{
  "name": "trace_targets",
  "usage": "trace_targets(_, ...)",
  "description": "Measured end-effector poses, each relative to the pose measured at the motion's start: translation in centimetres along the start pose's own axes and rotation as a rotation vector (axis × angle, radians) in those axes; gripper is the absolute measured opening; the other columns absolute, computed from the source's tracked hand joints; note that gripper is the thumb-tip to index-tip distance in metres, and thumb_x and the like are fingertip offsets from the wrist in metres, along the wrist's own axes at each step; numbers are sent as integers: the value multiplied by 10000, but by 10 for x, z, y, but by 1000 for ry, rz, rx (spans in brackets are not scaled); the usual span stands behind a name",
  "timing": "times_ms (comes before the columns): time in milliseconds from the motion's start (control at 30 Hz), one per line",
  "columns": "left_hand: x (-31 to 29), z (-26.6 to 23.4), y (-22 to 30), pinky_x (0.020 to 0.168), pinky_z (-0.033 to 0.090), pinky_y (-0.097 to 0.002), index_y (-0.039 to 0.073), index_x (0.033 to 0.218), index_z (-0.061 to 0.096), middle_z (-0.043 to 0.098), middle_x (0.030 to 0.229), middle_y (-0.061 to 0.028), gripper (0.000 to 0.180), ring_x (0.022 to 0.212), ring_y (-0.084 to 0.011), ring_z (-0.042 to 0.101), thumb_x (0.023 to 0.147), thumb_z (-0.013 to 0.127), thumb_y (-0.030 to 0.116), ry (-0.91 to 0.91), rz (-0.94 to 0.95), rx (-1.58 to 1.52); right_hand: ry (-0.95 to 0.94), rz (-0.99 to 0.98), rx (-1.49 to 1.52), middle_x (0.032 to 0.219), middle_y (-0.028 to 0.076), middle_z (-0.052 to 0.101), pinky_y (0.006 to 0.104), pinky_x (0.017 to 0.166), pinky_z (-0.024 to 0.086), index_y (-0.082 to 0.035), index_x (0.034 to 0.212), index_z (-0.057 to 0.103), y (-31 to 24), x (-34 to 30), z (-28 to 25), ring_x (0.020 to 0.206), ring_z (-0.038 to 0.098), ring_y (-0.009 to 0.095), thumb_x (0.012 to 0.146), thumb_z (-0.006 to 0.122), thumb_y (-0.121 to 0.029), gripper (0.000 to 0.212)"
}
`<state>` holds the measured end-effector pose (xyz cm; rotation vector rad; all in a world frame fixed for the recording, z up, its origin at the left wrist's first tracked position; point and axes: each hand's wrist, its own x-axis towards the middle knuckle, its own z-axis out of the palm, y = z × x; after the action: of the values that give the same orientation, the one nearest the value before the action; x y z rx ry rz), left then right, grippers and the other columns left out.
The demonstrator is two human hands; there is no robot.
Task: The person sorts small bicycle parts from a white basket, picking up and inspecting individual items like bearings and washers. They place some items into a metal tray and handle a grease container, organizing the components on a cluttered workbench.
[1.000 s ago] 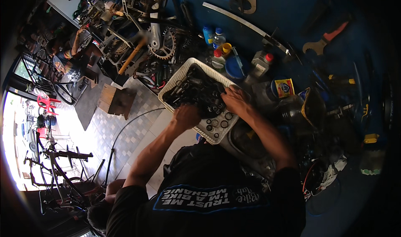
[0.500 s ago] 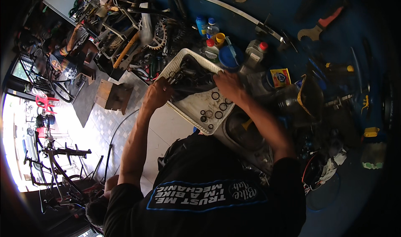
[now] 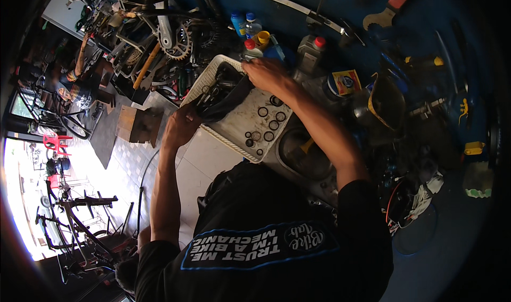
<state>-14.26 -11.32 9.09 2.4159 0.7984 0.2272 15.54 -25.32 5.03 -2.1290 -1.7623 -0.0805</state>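
Note:
A white plastic basket-like tray (image 3: pixel 242 117) lies in front of me at a slant. A dark cloth (image 3: pixel 230 101) stretches across its far left part, beside several dark metal parts (image 3: pixel 215 89). My left hand (image 3: pixel 182 123) is closed at the tray's left edge, on one end of the cloth. At the far right rim, my right hand (image 3: pixel 263 73) is closed on the cloth's other end. Its fingertips are partly hidden. Several dark rings (image 3: pixel 274 125) of different sizes lie loose on the tray's stained bottom, nearer to me.
Bottles (image 3: pixel 250 25) and a grey jug with a red cap (image 3: pixel 311 54) stand beyond the tray. Right of it are a dark basin (image 3: pixel 301 153) and a yellow packet (image 3: pixel 347 82). Bike parts (image 3: pixel 175 41) pile up at the far left. A cardboard box (image 3: pixel 133 123) stands leftward.
My right hand has moved along the rim toward the tray's far end, drawing the cloth with it. More of the tray's bottom shows. The whole view has shifted slightly.

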Motion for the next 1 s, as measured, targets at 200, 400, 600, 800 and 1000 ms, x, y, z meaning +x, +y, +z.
trace_targets(200,-13,-2,-4,831,592,-397,-11,976,685,743,884,-150,177,869,-254,758,937,707,160,-43,1,-45,-23,-17,8,884,123,764,463,682,604,-52,1036,692,-6,12,-4,866,775,322,952,649,-95,104)
trace_targets(400,-15,0,-2,822,591,-400,-12,1005,694,764,934,-188,170,900,-286,773,919,709,133,-52,9,-68,-4,-3,-14,932,110,763,458,706,603,-64,1030,696,-5,12,-1,884,771,315,943,664,-98,98)
trace_targets(600,-21,20,13,832,540,-447,27,842,679,692,828,-143,96,866,-356,695,769,740,12,-125,366,-21,-74,-10,126,945,75,726,467,771,569,-127,998,714,-2,-14,-7,923,740,309,930,635,-73,118)
trace_targets(800,-24,62,23,853,532,-497,65,868,670,714,837,-139,120,922,-395,689,767,732,75,-321,369,122,-178,-68,26,962,64,696,443,819,562,-138,964,732,17,-57,0,999,704,287,877,675,-23,155)
trace_targets(1000,-16,92,23,1075,454,-589,18,981,702,758,944,-236,317,1001,-419,744,992,635,327,-547,198,254,-157,-105,-230,1065,56,682,470,857,553,-121,909,728,5,-74,11,1109,665,299,853,697,-53,93)
